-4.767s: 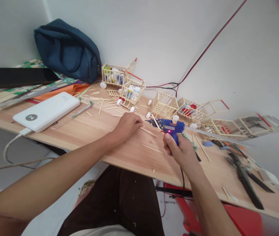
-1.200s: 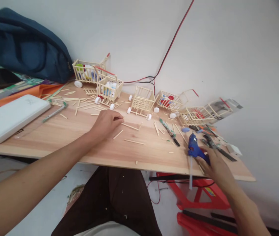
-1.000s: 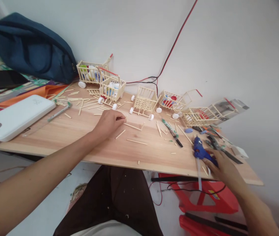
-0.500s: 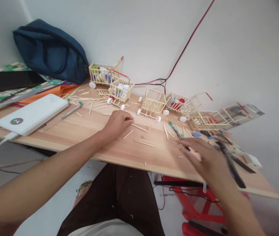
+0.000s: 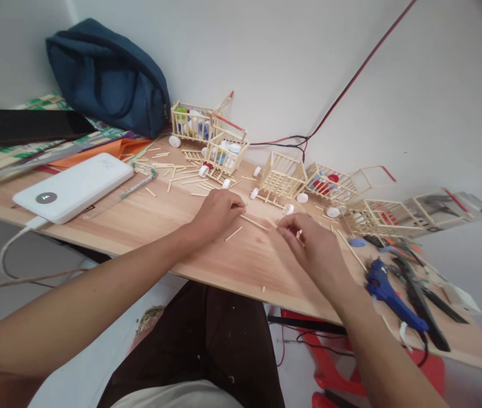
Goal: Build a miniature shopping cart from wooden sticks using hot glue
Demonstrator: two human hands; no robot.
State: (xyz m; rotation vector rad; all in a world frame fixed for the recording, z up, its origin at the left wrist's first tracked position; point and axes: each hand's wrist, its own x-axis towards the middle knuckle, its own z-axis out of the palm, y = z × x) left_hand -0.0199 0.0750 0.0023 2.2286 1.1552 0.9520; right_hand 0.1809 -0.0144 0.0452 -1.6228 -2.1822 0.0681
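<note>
My left hand [image 5: 219,218] rests on the tabletop, thumb and fingertips pinched on the near end of a thin wooden stick [image 5: 253,222]. From that pinch the stick runs right along the wood. At its other end my right hand [image 5: 313,243] is lowered, thumb and forefinger pinched together on a small wooden piece [image 5: 272,223]; the fingertips hide most of it. Another short stick [image 5: 233,233] lies just in front of my left hand. Behind both hands stands a miniature wooden cart [image 5: 282,174] with white wheels, its basket made of sticks.
More stick carts [image 5: 194,122] line the wall, some holding small coloured items. Cut sticks [image 5: 181,175] lie scattered at left, near a white power bank [image 5: 73,187] and a blue bag [image 5: 109,79]. At right are a blue glue gun [image 5: 394,297] and black-handled tools [image 5: 419,300].
My right hand has come left and inward from the right side to the stick's end, its fingers now pinched. The glue gun has come into view. My left hand keeps its pinch.
</note>
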